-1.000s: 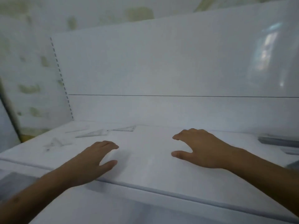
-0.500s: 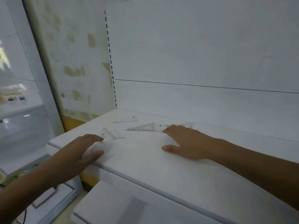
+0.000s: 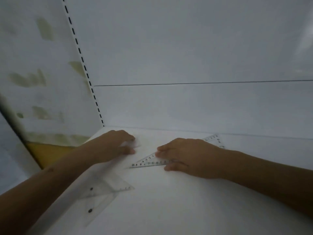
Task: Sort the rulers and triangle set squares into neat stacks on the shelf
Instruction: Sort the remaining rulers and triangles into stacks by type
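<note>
On the white shelf my right hand rests flat on a long clear set square with printed numbers; its pointed tip sticks out left and its far corner shows behind the hand. My left hand reaches near the shelf's back left corner, fingers and thumb closed round a small clear set square, which is blurred. Another clear set square and a clear ruler with dark dots lie overlapped at the front left, partly under my left forearm.
The shelf's white back panel rises right behind the hands. A slotted upright marks the left end. Beyond the shelf's left edge is a drop to a yellow base and a patchy wall.
The view has swung closer and down onto the shelf. My left hand has moved forward onto the small set square. My right hand has come down onto the long set square.
</note>
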The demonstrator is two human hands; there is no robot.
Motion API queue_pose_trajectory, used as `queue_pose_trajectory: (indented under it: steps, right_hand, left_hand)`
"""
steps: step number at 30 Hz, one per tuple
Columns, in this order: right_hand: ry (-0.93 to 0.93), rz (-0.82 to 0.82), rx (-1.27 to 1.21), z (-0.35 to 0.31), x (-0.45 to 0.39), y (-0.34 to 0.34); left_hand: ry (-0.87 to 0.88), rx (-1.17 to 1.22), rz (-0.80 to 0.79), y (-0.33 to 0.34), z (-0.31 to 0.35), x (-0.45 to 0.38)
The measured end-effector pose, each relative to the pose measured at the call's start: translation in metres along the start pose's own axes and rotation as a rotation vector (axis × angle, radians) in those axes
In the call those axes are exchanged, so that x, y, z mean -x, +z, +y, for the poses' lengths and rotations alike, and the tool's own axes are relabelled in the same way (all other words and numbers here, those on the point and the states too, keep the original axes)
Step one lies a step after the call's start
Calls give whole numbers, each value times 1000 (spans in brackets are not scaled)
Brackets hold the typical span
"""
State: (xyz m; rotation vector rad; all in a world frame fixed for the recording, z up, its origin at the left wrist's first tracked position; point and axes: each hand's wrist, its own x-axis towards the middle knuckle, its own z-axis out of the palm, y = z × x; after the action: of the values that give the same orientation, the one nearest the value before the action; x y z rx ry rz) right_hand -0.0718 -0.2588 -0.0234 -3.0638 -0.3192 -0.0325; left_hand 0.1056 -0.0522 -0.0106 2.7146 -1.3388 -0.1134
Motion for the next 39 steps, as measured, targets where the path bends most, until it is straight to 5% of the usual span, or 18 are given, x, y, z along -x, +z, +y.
queue_pose_trajectory:
  steps: [11,20,25,32,39]
  right_hand:
    - [125,-186,426,-42,-12,-16]
    - [341,-323,557,-89,-8,-6]
    - [378,-131,335,-90,12,-2]
    - [335,248,-33,-67,19,1]
    - [361,290,-89,-49,27,1]
  left_hand:
    - [209,-494,66,2,13,-3]
    - [317,-192,76,1,-3,5]
    - [335,-130,-8,-1,-11,6]
    - [372,-139,73,1,-11,2]
    - [481,36,58,14,4,8]
